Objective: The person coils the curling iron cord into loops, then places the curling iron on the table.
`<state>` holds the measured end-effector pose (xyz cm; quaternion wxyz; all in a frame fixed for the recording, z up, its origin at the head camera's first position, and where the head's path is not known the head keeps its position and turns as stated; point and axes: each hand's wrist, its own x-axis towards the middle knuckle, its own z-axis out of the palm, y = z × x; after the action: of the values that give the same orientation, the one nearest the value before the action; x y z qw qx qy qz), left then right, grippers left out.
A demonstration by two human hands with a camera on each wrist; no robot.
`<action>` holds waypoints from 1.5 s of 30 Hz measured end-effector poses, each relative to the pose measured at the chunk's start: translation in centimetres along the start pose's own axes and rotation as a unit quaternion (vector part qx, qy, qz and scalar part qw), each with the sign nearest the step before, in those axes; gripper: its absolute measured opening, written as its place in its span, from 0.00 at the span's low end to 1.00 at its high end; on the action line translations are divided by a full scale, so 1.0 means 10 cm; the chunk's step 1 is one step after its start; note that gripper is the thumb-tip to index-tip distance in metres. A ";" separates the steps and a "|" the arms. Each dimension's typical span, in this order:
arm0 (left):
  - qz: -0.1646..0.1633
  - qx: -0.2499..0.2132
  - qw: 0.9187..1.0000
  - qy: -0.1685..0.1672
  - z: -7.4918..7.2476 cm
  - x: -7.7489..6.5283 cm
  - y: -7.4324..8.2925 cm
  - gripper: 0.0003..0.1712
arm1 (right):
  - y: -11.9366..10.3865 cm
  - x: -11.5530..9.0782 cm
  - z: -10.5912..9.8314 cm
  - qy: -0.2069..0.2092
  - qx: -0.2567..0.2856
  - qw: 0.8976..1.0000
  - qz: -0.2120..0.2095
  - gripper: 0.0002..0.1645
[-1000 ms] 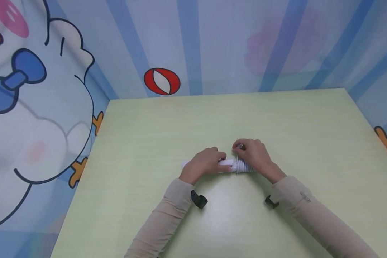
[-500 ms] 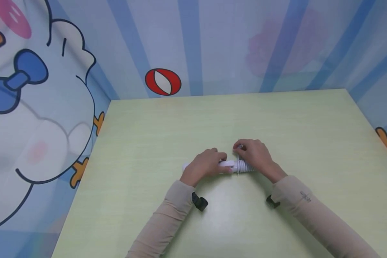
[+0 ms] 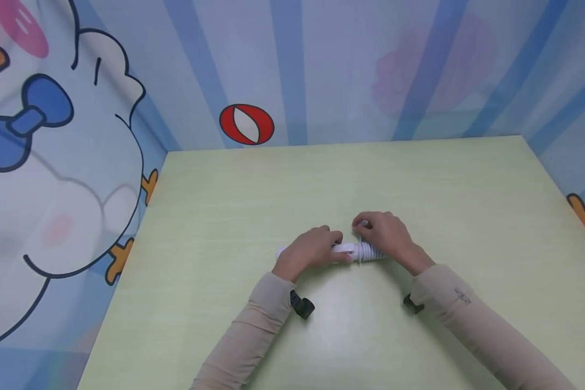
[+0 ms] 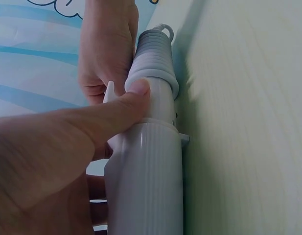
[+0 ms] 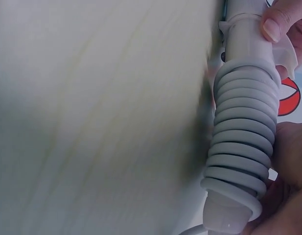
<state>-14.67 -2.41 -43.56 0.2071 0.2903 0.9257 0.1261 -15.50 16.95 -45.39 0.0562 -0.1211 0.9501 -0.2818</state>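
Note:
A white curling iron (image 3: 342, 248) with a lever lies lengthwise on the table, its white power cord (image 3: 370, 251) wound in tight loops round the handle. My left hand (image 3: 309, 247) grips the body from above. In the left wrist view the thumb presses near the lever, and the ribbed barrel (image 4: 148, 181) runs toward the camera. Just beyond the coils, my right hand (image 3: 385, 232) pinches the cord's free end, which rises from the loops; a small plug-like piece shows partly between the fingertips. In the right wrist view the coils (image 5: 241, 129) lie side by side along the tapered handle.
The pale green table (image 3: 224, 200) extends round both hands. Behind it stands a blue striped wall (image 3: 331, 70) with a printed red ball, and printed panels with cartoon birds (image 3: 78, 179) flank the sides. Black wrist cameras (image 3: 302, 305) sit under the cuffs.
Both hands keep nearly the same places on the iron and cord. The whole view shifts very slightly; the right fingers at the cord end dip a little.

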 end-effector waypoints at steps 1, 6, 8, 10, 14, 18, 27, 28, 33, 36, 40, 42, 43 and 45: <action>0.000 0.000 1.000 -0.001 0.00 0.00 0.00 0.23 | 0.00 0.00 0.00 -0.001 0.000 1.000 0.000 0.08; -0.005 -0.006 1.000 -0.007 -0.01 -0.01 0.01 0.24 | 0.02 0.00 0.00 -0.003 -0.011 1.000 -0.002 0.09; -0.007 -0.005 1.000 -0.010 -0.02 -0.01 0.01 0.24 | 0.03 0.00 -0.01 -0.004 -0.014 1.000 -0.003 0.10; -0.008 -0.002 1.000 -0.011 -0.02 -0.01 0.01 0.24 | 0.03 0.00 -0.02 -0.004 -0.017 1.000 -0.005 0.11; -0.008 0.006 1.000 -0.010 -0.02 0.00 0.02 0.25 | 0.04 0.00 -0.03 -0.004 -0.021 1.000 -0.010 0.15; -0.009 0.008 1.000 -0.008 -0.02 0.00 0.01 0.26 | 0.05 0.01 -0.03 -0.005 -0.020 1.000 -0.009 0.17; -0.022 -0.014 0.999 -0.025 -0.02 0.00 -0.03 0.35 | 0.02 0.01 -0.06 0.010 -0.022 1.000 0.001 0.18; -0.024 -0.021 0.999 -0.027 -0.03 -0.01 -0.05 0.37 | 0.02 0.01 -0.07 0.016 -0.024 1.000 0.005 0.19; -0.047 -0.037 0.998 -0.008 -0.09 -0.03 -0.12 0.46 | 0.04 0.00 -0.22 0.056 -0.023 0.998 0.030 0.22; -0.062 -0.041 0.997 0.026 -0.18 -0.07 -0.17 0.46 | 0.03 -0.02 -0.35 0.097 -0.013 0.995 0.037 0.23; -0.071 -0.066 0.989 0.108 -0.30 -0.13 -0.25 0.42 | -0.01 -0.08 -0.48 0.142 0.011 0.989 0.037 0.25; -0.072 -0.073 0.982 0.158 -0.35 -0.17 -0.28 0.41 | -0.03 -0.12 -0.52 0.157 0.022 0.987 0.037 0.26; -0.073 -0.074 0.978 0.182 -0.37 -0.18 -0.29 0.41 | -0.05 -0.14 -0.54 0.166 0.025 0.985 0.037 0.26; -0.075 -0.068 0.969 0.226 -0.40 -0.21 -0.30 0.40 | -0.07 -0.18 -0.55 0.186 0.023 0.981 0.038 0.27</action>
<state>-16.40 -6.52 -40.42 0.0210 0.1690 0.9568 0.2356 -14.59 19.77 -40.32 -0.1085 -0.0292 0.9411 -0.3191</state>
